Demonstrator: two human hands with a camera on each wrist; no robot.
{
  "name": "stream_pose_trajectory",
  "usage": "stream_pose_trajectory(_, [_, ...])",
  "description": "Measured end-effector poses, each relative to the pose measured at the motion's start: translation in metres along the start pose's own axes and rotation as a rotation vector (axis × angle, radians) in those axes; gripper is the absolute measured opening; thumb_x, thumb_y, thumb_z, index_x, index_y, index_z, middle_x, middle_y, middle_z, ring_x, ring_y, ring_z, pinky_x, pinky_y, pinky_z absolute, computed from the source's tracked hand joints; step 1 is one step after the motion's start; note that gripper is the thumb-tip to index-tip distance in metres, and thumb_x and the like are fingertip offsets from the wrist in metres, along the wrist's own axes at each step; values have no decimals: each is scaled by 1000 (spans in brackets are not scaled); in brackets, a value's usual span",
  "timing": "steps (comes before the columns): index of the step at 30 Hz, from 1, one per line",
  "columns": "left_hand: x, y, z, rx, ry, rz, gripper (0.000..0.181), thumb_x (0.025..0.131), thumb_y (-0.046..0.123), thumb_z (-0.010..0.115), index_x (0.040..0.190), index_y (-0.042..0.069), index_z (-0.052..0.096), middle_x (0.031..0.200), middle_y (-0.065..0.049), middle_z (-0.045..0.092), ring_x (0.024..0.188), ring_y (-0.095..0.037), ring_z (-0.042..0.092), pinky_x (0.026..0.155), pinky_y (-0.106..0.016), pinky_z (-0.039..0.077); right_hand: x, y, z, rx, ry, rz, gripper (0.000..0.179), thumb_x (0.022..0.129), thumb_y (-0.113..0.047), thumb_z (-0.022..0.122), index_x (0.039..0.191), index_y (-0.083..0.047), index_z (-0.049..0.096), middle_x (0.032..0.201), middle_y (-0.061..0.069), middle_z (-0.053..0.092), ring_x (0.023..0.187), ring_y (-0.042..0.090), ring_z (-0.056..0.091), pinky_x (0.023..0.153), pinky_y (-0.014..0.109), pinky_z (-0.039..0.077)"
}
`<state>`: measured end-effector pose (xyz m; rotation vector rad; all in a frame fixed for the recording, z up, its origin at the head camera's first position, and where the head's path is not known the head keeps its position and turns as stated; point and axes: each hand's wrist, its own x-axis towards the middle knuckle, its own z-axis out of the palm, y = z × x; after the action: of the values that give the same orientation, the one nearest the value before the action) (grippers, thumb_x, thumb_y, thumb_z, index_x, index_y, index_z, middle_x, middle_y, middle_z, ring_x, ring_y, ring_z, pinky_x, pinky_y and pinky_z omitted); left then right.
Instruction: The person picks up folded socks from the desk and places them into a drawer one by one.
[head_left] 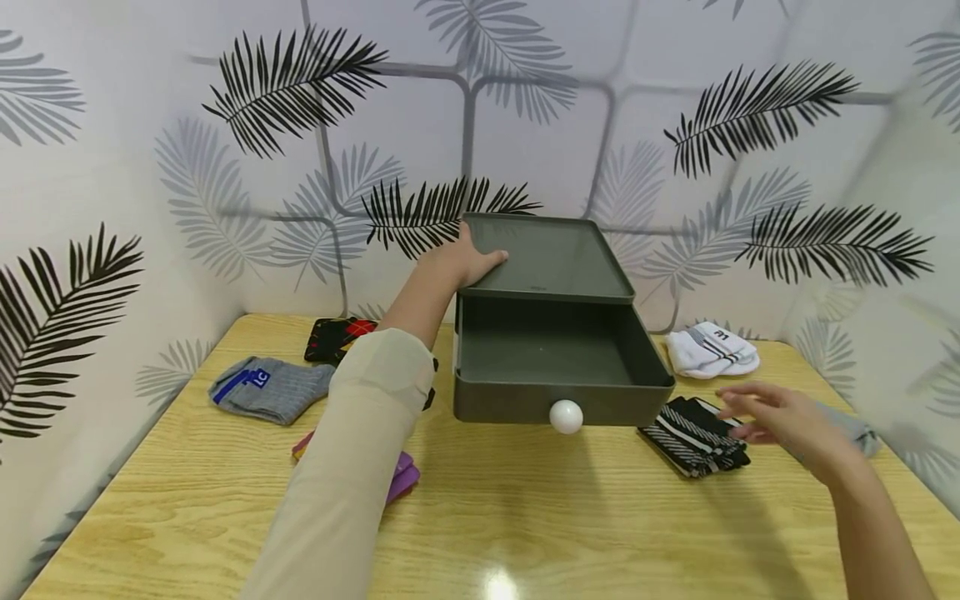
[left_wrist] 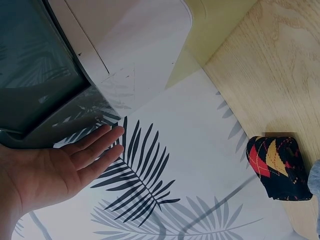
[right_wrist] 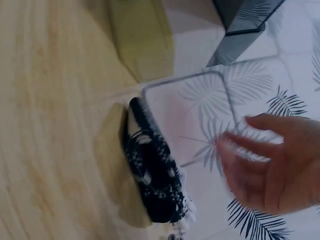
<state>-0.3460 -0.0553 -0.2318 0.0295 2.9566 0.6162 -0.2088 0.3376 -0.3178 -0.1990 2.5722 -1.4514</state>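
Note:
A dark grey drawer box [head_left: 555, 258] stands at the table's middle, its drawer [head_left: 517, 402] pulled out toward me, with a round white knob [head_left: 566, 417] on the front. My left hand [head_left: 467, 258] rests on the box's left top edge, thumb lying over the top. In the left wrist view, that hand's fingers [left_wrist: 95, 150] extend straight beside the box's side. To the right, my right hand [head_left: 783, 421] hovers with loosely bent fingers and holds nothing. Nearest to it lie folded black-and-white patterned socks [head_left: 693, 437], also seen in the right wrist view [right_wrist: 152, 165].
White striped socks [head_left: 712, 350] lie behind the patterned ones; a light grey folded item [head_left: 847, 425] is partly behind my right hand. At left are grey socks [head_left: 273, 387], black argyle socks [head_left: 326, 337] and a purple folded item [head_left: 403, 477], partly hidden by my left sleeve. A leaf-patterned wall covering [head_left: 405, 150] stands behind.

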Motion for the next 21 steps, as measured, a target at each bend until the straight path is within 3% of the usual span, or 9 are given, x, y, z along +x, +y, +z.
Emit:
stream_pose_trajectory(3, [-1, 0, 0, -2, 3, 2, 88, 89, 65, 31, 147, 15, -11, 121, -18, 53, 87, -30, 56, 76, -41, 43, 4, 11, 2, -229, -136, 212, 60, 99, -36, 41, 134, 13, 32, 96, 16, 63, 76, 28, 63, 66, 41, 51])
stream_pose_trajectory(7, [0, -2, -1, -1, 12, -3, 88, 89, 65, 31, 148, 14, -10, 125, -18, 50, 95, -31, 54, 81, -42, 42, 13, 18, 6, -308, -237, 317, 69, 98, -41, 40, 139, 10, 21, 113, 38, 48, 91, 47, 56, 67, 46, 50])
stream_pose_trajectory(10, [-1, -3, -2, 0, 15, -5, 88, 89, 65, 31, 148, 14, -10, 127, -18, 49, 98, -31, 54, 81, -42, 42, 22, 22, 8, -321, -236, 303, 73, 97, -43, 41, 141, 9, 15, 128, 44, 27, 101, 56, 46, 68, 47, 50])
stream_pose_trajectory(12, [-1, -4, -2, 0, 15, -5, 88, 89, 65, 31, 148, 14, -10, 128, -18, 48, 99, -32, 53, 82, -42, 42, 30, 25, 10, -350, -201, 274, 73, 95, -43, 44, 140, 8, 17, 132, 43, 21, 104, 56, 43, 67, 47, 50])
stream_pose_trajectory(18, [-3, -7, -5, -5, 15, -4, 87, 89, 65, 31, 148, 14, -9, 130, -18, 47, 100, -31, 53, 82, -42, 42, 55, 36, 11, -458, -77, 122, 55, 86, -22, 64, 121, 11, 37, 120, 40, 34, 105, 51, 40, 79, 53, 41])
stream_pose_trajectory(21, [-4, -9, -6, -3, 18, -5, 87, 89, 65, 31, 148, 14, -9, 130, -17, 47, 99, -31, 54, 82, -42, 42, 63, 36, 11, -424, -59, 118, 52, 81, -12, 68, 114, 12, 37, 116, 40, 35, 104, 50, 37, 85, 56, 34])
